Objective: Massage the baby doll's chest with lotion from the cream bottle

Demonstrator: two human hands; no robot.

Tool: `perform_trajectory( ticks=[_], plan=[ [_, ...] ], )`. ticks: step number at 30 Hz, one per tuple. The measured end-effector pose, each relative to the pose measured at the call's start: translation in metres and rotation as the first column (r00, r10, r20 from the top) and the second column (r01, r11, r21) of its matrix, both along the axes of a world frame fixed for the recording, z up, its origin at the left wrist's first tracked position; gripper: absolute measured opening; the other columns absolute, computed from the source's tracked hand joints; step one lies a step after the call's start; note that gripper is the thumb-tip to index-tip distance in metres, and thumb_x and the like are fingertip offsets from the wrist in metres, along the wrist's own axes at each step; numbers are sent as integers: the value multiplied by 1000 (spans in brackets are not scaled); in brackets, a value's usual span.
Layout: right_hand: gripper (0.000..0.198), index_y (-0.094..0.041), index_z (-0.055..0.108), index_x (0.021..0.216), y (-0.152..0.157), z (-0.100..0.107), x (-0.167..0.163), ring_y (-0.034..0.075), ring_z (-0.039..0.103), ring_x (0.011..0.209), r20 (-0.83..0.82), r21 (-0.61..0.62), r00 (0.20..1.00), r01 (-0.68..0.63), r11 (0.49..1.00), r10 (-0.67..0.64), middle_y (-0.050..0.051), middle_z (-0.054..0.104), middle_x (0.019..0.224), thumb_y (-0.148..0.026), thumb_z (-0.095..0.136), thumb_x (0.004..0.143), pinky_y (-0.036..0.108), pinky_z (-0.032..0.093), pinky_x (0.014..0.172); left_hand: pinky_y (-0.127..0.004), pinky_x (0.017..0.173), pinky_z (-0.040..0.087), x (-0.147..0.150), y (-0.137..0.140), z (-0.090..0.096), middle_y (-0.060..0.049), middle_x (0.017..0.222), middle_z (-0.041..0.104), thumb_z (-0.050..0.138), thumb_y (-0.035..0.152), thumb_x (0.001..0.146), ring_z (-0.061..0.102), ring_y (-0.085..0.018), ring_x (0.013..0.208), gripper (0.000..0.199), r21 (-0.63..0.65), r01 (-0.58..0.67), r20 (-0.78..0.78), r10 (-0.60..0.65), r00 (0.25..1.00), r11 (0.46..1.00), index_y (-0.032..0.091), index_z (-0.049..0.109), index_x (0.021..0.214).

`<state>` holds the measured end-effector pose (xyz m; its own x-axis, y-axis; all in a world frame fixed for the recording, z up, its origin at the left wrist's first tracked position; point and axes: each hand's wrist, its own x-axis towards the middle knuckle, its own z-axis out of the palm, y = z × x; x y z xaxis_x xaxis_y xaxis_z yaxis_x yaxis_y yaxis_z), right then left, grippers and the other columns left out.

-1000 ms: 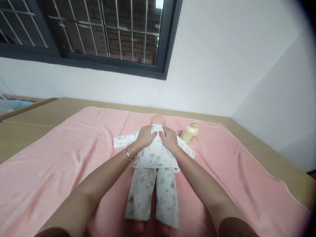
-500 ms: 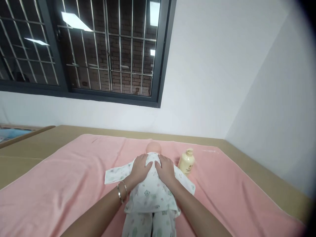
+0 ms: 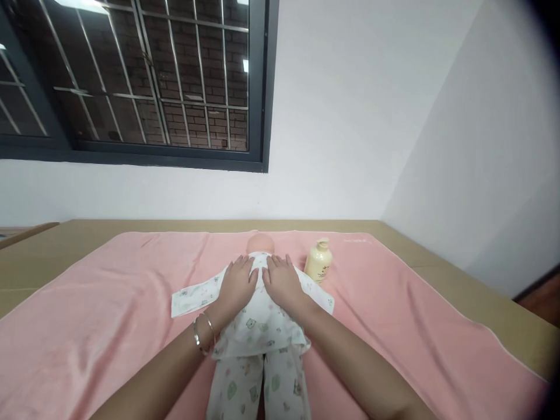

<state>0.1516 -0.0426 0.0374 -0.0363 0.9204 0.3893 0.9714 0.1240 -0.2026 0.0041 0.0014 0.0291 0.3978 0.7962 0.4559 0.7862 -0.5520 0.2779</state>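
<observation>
A baby doll lies on a pink blanket, its bare head toward the wall. It wears a white printed top and matching trousers, the sleeves spread to both sides. My left hand rests flat on the left of the doll's upper back or chest; which side faces up I cannot tell. Bracelets circle my left wrist. On the right of the upper body lies my right hand, fingers stretched out. Neither hand grips anything. A cream pump bottle stands beyond the right sleeve.
Under the blanket is a tan padded surface that meets the white wall. A dark-framed window with metal bars is at the upper left. Something brown shows at the right edge.
The view has shifted, so the doll, bottle and window sit further left and higher in the picture. Both hands stay on the doll, the right fingers now more stretched toward its shoulder.
</observation>
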Motion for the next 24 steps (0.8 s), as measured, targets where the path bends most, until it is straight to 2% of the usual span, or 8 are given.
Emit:
perform_trajectory(
  ticks=[4,7,9,12,15,17,21,24],
  plan=[
    [50,-3,50,137,-18,9,-11,28,48,130,82,6,994,-70,998,69,22,54,138,-28,30,99,44,18,116,-46,111,38,2,-6,3,-14,129,63,36,21,94,55,-26,124,37,67,104,7,-104,995,992,13,63,118],
    [45,-8,55,133,-25,13,-14,26,48,130,53,-6,987,-154,988,154,17,56,137,-22,35,96,41,17,117,-42,108,42,3,-8,4,-11,121,67,36,16,92,60,-23,116,35,85,158,61,-163,985,984,16,66,111],
    [44,-12,56,132,-21,13,-10,24,47,131,-17,-16,986,-164,986,164,14,57,138,-23,33,96,40,18,117,-41,104,44,2,-7,5,-11,121,66,38,18,91,60,-24,115,34,45,137,103,-141,985,990,16,65,112],
    [50,-11,49,139,-3,7,5,24,39,138,-124,-84,985,-127,988,116,14,49,146,-36,27,100,42,20,116,-43,104,43,0,-2,5,-15,127,62,42,28,92,56,-27,119,37,-60,67,114,-60,992,996,12,59,121],
    [65,-7,36,147,16,-1,22,26,28,144,-180,-204,983,-72,976,35,16,37,153,-50,23,100,46,14,118,-45,102,42,-5,7,6,-18,124,62,44,43,92,55,-31,118,47,-160,21,68,-10,998,987,10,56,123],
    [68,-8,34,148,23,-4,29,26,24,146,-192,-254,981,-50,966,0,15,34,155,-53,21,100,49,10,118,-44,98,43,-8,10,7,-17,119,63,43,51,91,56,-31,115,50,-202,8,35,0,999,979,11,57,119],
    [68,-5,34,148,19,-3,26,29,22,147,-152,-260,987,1,966,-42,17,31,155,-51,19,100,51,6,118,-43,100,41,-6,2,10,-19,125,60,38,51,93,54,-32,119,53,-179,-53,-34,48,998,982,10,54,123],
    [62,0,34,147,5,3,12,30,23,146,-97,-247,994,18,969,-43,21,33,154,-39,21,100,47,13,118,-46,104,37,-1,-10,10,-22,133,55,35,42,96,49,-34,126,52,-112,-115,-92,105,990,987,6,50,130]
  ],
)
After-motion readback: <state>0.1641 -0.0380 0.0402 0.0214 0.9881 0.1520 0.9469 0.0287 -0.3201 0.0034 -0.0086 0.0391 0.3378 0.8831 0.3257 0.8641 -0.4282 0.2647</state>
